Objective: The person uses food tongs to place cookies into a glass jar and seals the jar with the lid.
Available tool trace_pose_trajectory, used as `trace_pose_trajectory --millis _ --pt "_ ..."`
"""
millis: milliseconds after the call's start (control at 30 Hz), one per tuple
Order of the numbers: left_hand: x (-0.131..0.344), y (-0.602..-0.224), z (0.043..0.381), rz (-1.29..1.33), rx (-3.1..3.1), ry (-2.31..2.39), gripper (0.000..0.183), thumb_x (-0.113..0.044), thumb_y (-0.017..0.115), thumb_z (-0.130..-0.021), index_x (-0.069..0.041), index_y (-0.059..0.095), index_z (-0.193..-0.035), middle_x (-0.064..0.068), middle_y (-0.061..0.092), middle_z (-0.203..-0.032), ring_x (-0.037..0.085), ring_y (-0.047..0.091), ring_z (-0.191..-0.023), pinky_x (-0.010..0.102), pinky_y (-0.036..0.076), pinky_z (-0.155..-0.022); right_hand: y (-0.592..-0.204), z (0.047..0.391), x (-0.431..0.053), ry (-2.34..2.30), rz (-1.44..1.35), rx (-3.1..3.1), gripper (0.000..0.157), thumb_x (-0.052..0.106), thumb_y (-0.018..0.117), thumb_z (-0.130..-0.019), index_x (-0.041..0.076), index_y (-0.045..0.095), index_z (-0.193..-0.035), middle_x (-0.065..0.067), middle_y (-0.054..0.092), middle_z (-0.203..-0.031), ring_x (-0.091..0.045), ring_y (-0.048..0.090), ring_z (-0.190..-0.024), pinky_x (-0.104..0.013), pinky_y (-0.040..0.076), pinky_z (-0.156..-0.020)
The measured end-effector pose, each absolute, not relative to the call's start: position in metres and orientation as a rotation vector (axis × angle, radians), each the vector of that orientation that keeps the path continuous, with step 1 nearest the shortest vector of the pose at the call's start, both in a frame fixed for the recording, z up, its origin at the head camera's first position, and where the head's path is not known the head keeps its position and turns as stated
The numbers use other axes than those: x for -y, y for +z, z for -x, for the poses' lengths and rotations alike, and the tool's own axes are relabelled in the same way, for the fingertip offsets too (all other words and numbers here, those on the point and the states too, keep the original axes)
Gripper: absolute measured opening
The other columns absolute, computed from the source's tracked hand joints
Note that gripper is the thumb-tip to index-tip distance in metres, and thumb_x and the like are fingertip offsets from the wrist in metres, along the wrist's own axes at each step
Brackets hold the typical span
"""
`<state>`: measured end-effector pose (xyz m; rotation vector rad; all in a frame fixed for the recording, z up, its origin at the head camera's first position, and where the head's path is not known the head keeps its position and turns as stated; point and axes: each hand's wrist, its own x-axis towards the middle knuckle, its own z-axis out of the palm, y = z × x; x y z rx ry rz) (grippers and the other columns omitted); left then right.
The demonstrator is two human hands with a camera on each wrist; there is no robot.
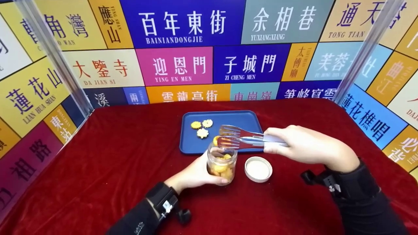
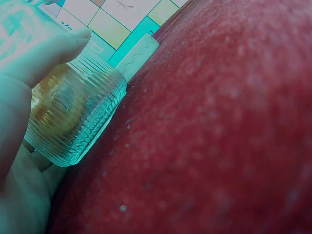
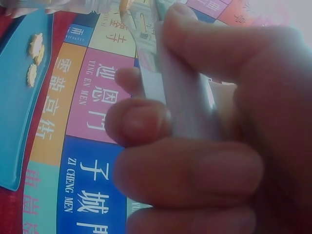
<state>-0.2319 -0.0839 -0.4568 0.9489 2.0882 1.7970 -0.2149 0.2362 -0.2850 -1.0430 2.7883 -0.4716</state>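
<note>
My left hand (image 1: 195, 174) grips a ribbed glass jar (image 1: 222, 172) that holds several yellow cookies, its thumb across the front. In the left wrist view the jar (image 2: 100, 109) leans, with thumb and fingers around it. Metal food tongs (image 1: 249, 140) with fork-like tips are held in my right hand (image 1: 302, 143), fingers wrapped about the handle (image 3: 183, 92) in the right wrist view. The tong tips lie over the jar's mouth, with a yellow cookie (image 1: 216, 141) at them.
Behind the jar lies a blue tray (image 1: 240, 119) bearing three flower-shaped cookies (image 1: 202, 133). A round white lid (image 1: 258, 169) sits right of the jar on the red cloth (image 1: 130, 140). Printed panels (image 1: 178, 65) and metal posts (image 1: 369, 49) bound the table.
</note>
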Motion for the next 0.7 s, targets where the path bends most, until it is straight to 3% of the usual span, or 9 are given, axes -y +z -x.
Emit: trace_pose_trajectory --millis 233,500,700 --pt "0.0844 -0.4545 0.2307 -0.926 -2.111 1.782 0.083 -0.009 0.093 -0.08 -0.011 0.043 -0.146 0.002 0.067 -0.135 0.018 0.064 -0.124 0.034 0.048 -0.112 -0.2835 0.2138 -0.2367 -0.478 1.02 -2.777 0.035 0.061 0.057 -0.105 0.027 0.065 -0.112 0.012 0.056 -0.077 -0.006 0.048 -0.061 -0.028 0.042 -0.06" --pt "0.0844 -0.456 0.2306 -0.919 -2.107 1.783 0.085 -0.008 0.093 -0.079 -0.013 0.043 -0.147 0.002 0.067 -0.136 0.018 0.064 -0.124 0.033 0.048 -0.112 -0.2833 0.2144 -0.237 -0.502 1.047 -2.765 0.025 0.05 0.064 -0.106 0.025 0.063 -0.108 0.013 0.052 -0.074 -0.005 0.047 -0.061 -0.027 0.041 -0.059" --pt "0.084 -0.4566 0.2308 -0.925 -2.09 1.799 0.084 -0.008 0.093 -0.08 -0.007 0.042 -0.147 0.004 0.068 -0.135 0.02 0.064 -0.124 0.033 0.047 -0.112 -0.285 0.2191 -0.2395 -0.577 1.011 -2.758 0.027 0.049 0.063 -0.107 0.023 0.063 -0.113 0.01 0.057 -0.079 -0.008 0.049 -0.063 -0.028 0.041 -0.059"
